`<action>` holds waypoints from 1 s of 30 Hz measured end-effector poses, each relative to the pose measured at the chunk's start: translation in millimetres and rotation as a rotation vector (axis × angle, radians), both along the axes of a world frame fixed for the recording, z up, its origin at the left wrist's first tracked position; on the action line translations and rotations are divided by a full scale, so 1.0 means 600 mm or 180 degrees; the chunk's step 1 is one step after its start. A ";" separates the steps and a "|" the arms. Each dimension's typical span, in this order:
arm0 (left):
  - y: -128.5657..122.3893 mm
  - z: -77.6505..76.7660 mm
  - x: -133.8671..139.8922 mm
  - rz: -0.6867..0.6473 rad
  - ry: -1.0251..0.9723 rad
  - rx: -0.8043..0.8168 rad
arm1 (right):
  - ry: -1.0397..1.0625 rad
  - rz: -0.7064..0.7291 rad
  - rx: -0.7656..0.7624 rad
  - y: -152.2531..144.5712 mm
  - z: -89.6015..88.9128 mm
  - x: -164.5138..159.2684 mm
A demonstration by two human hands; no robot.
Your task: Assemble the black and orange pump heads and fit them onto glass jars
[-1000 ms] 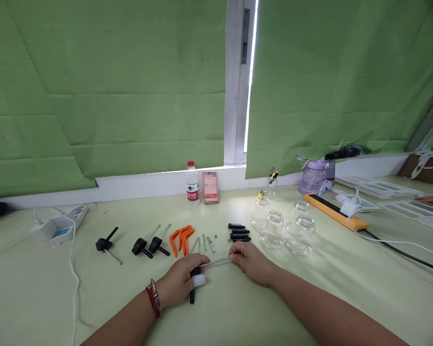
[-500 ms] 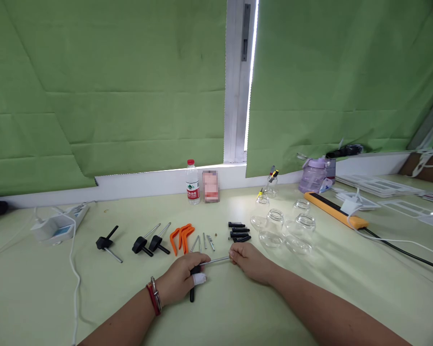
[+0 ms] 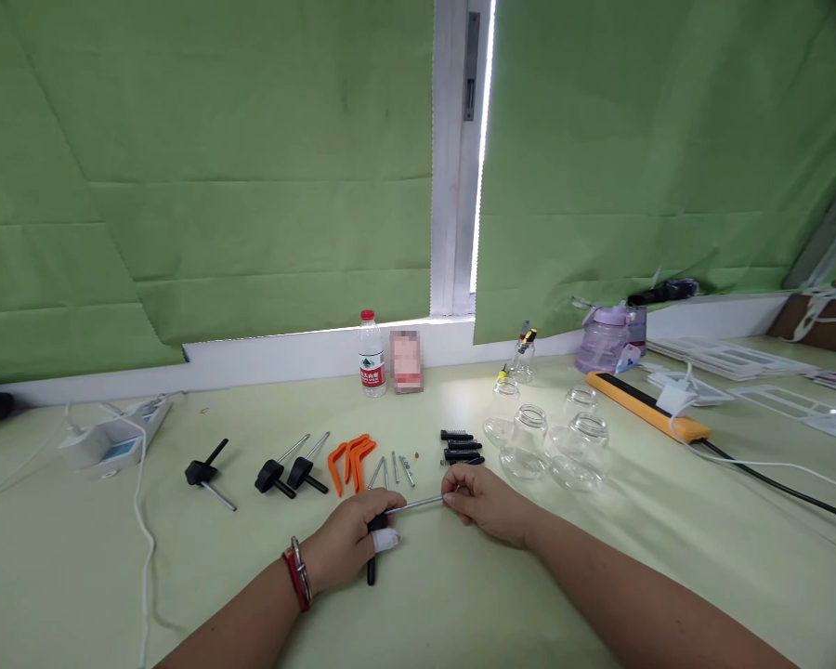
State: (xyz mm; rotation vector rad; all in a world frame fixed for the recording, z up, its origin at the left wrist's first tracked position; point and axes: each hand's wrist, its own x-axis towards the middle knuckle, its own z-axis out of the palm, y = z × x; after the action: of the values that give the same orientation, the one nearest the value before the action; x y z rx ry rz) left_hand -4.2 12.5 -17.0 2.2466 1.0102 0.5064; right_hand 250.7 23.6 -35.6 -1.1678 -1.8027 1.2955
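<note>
My left hand (image 3: pixel 352 534) is closed around a black knob-like part (image 3: pixel 372 569) with a long metal rod (image 3: pixel 422 504) sticking out to the right. White wrapping covers one of its fingers. At the rod's far end, my right hand (image 3: pixel 489 506) pinches with thumb and fingers; whether a small piece sits in that pinch is hidden. Just beyond the hands lie orange bent handles (image 3: pixel 354 457), thin metal pins (image 3: pixel 395 466) and several black pieces with springs (image 3: pixel 463 446). Farther left rest three similar black parts with rods (image 3: pixel 270 474).
Several clear glass jars (image 3: pixel 526 455) stand right of the springs. Behind them are a purple jug (image 3: pixel 603 339) and an orange power strip (image 3: pixel 647 406). A red-capped water bottle (image 3: pixel 372 358) is near the wall. A white power strip (image 3: pixel 122 437) with a cable lies left.
The fingers of my right hand have shifted slightly at the rod's end, the knuckles rising a little. My left hand and the black part have stayed in place.
</note>
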 end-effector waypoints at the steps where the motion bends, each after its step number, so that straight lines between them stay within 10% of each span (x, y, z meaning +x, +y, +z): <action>1: 0.000 0.001 0.000 -0.0001 0.0002 0.0002 | -0.0021 -0.0020 0.0000 0.000 0.001 0.000; 30: 0.002 0.003 0.008 0.0366 -0.0058 0.0113 | -0.0134 -0.0296 -0.0158 -0.003 -0.001 -0.004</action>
State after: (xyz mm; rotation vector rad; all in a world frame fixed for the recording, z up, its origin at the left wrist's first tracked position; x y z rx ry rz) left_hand 0.6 13.8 -15.1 2.2197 1.1340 0.5976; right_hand 248.4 21.9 -36.4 -1.2991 -1.7333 1.2775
